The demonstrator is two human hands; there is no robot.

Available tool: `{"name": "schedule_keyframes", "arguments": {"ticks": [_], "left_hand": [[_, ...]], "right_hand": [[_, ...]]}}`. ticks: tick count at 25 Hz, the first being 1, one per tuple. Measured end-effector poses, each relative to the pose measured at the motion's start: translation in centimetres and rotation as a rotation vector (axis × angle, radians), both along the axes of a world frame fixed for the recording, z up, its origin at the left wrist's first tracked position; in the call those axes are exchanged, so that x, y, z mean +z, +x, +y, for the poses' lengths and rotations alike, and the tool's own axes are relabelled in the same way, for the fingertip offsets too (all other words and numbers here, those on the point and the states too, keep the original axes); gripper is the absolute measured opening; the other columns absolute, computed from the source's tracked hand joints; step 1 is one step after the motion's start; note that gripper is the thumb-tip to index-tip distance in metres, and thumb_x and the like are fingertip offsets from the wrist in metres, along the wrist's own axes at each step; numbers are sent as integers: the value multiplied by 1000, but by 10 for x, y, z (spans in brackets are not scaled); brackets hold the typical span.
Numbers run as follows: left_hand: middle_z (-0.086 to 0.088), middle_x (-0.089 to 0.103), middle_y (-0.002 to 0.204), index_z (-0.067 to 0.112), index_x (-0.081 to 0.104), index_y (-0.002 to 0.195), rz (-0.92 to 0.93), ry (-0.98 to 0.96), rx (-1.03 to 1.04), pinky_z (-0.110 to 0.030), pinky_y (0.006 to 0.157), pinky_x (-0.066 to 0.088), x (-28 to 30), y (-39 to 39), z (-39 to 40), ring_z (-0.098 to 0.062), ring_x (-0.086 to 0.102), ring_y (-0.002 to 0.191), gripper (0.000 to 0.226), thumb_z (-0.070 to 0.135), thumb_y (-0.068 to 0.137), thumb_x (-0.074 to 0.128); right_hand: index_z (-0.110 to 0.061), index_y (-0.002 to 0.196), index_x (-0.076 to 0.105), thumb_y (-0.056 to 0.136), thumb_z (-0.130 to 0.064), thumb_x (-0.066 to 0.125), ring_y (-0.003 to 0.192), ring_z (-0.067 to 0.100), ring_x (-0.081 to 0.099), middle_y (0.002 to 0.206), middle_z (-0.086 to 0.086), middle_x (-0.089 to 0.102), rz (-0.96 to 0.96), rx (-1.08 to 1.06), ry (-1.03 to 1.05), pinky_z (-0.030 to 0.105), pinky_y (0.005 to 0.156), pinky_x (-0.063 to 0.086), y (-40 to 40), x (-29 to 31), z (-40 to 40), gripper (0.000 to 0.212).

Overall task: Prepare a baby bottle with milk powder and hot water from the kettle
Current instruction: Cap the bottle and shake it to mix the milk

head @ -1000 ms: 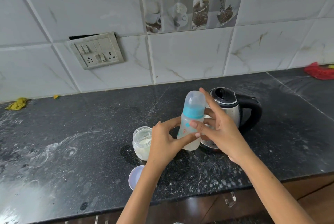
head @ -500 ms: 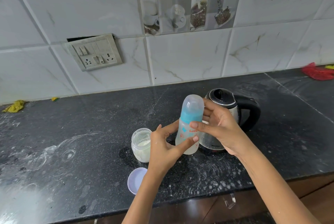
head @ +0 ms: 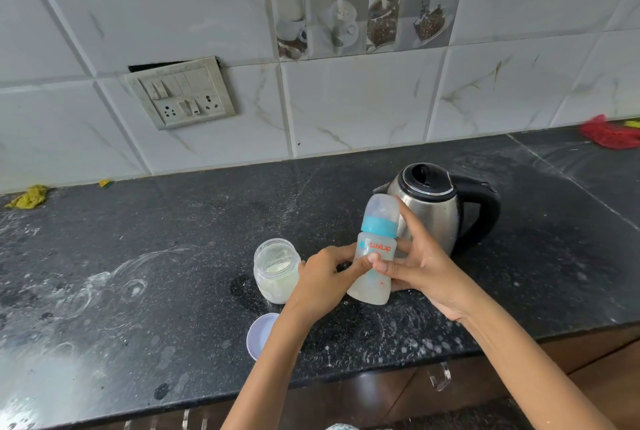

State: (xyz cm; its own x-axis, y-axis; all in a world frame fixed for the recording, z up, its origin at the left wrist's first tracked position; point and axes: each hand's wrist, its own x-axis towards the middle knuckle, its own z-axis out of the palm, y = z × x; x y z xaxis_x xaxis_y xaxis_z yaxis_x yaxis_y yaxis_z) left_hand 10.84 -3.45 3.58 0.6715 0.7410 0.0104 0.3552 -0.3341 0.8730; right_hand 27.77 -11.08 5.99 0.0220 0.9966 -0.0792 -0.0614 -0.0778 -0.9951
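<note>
**Bottle held in both hands**

The capped baby bottle (head: 375, 249) is held just near of the kettle (head: 434, 211), above the counter (head: 173, 256). Left hand (head: 323, 282) and right hand (head: 420, 268) both grasp it. The open powder jar (head: 276, 270) stands left.

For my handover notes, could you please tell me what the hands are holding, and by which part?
Both hands grip the translucent plastic baby bottle with blue collar around its body: left hand from the left, right hand from the right.
</note>
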Motion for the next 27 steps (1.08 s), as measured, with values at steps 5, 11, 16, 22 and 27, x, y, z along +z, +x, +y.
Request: {"name": "schedule_keyframes", "arguments": {"ticks": [5,11,16,22,27], "left_hand": [[5,62,130,33,60,127,-75,-255,68,-33,108,37,-16,-9,-5,-8,55,120,71,77,82,27],[0,5,161,22,14,153,416,172,-27,-43,119,13,-111,-5,-38,-21,5,148,75,64,92,6],[-13,59,132,13,45,131,587,322,-14,-47,91,51,-160,-9,-44,-28,50,124,51,46,96,26],[-15,56,136,14,46,133,625,478,32,-50,99,42,-158,-2,-46,-31,49,127,53,46,95,28],[-18,56,134,13,43,137,554,446,100,-54,102,32,-163,-6,-44,-36,47,125,53,45,97,29]], "right_hand": [[-55,145,17,74,-10,69,104,24,70,126,11,64,162,-200,15,44,64,61,0,-18,-10,99],[-46,138,34,75,-3,67,101,31,70,110,8,69,398,-279,52,48,62,61,-15,-28,-23,83],[-43,138,35,75,1,66,98,32,71,107,8,72,429,-310,31,49,62,61,-25,-36,-24,83],[-41,137,36,71,1,70,99,33,71,103,9,73,383,-339,12,49,62,61,-20,-32,-26,86],[-39,137,36,71,0,71,97,33,72,101,9,74,424,-369,14,50,63,61,-26,-35,-30,85]]}}
